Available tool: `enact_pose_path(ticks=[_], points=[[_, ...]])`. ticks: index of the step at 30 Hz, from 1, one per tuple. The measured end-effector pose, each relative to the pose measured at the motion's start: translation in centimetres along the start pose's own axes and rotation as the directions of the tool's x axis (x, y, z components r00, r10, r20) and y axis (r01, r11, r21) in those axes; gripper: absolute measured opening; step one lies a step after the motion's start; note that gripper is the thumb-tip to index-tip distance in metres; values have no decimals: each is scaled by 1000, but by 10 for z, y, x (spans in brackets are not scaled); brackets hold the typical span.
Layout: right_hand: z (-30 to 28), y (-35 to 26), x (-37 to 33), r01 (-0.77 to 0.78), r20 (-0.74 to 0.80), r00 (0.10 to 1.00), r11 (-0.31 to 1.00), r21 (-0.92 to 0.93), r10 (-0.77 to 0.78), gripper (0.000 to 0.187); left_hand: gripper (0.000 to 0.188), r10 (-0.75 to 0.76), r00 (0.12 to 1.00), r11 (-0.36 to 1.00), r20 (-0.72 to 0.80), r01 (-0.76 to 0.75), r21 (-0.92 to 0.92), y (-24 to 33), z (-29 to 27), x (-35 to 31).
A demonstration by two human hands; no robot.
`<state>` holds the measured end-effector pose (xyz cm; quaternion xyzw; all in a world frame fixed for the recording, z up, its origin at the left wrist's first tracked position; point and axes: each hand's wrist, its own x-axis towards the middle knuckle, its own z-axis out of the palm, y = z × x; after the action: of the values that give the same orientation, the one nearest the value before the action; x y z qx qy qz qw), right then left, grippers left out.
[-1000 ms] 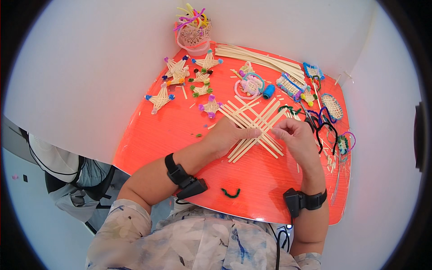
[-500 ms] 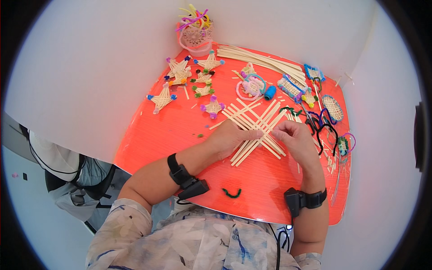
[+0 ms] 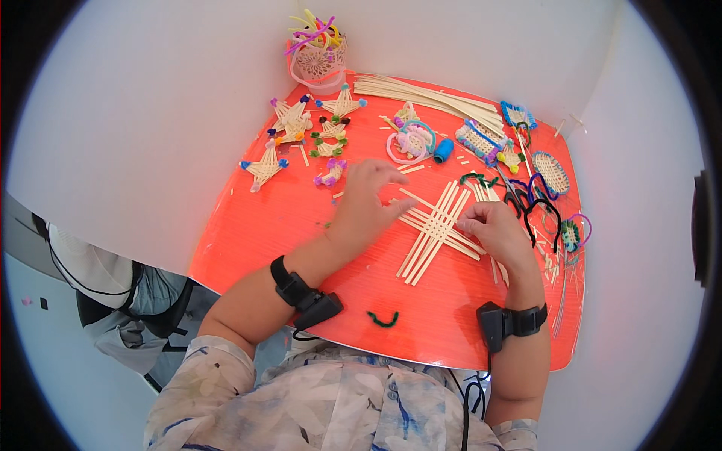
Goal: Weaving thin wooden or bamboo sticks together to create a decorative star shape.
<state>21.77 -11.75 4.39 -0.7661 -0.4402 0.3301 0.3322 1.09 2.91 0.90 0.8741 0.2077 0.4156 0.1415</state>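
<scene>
A flat cross of pale thin strips (image 3: 438, 227), woven over and under at its middle, lies on the red table. My left hand (image 3: 367, 201) is raised at its left side, with fingers spread and thumb pointing toward the strips; nothing shows in it. At the right side of the cross, my right hand (image 3: 492, 231) has thumb and index finger pinched together. Whatever sits in that pinch is too small to make out. Beyond the right hand lie more loose strips (image 3: 485, 194) and a dark green pipe cleaner (image 3: 475, 179).
Woven stars (image 3: 265, 167) with coloured tips lie at the far left, near a cup of pipe cleaners (image 3: 320, 60). A strip bundle (image 3: 429, 96) spans the back. Scissors (image 3: 517, 201), a blue spool (image 3: 444, 150) and an oval weave (image 3: 551, 173) lie right. A green piece (image 3: 383, 320) lies in front.
My left hand has let go of the woven strips and moved left and away from them, its fingers opening. The cross now shows uncovered. My right hand stays pinched in nearly the same place.
</scene>
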Motion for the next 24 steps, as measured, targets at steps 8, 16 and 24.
enact_pose_path(ticks=[8, 16, 24], points=[[4, 4, 1, 83, -6, 996, 988, -134, -84, 12, 28, 80, 902, 943, 424, 70, -326, 8, 9, -11], [9, 6, 4, 402, -7, 910, 884, -239, -415, 12, 28, 122, 871, 959, 475, 20, -284, -2, 11, -11], [-11, 5, -1, 264, -200, 930, 938, -224, -310, 17, 35, 93, 931, 954, 353, 18, -299, 2, 10, -11]])
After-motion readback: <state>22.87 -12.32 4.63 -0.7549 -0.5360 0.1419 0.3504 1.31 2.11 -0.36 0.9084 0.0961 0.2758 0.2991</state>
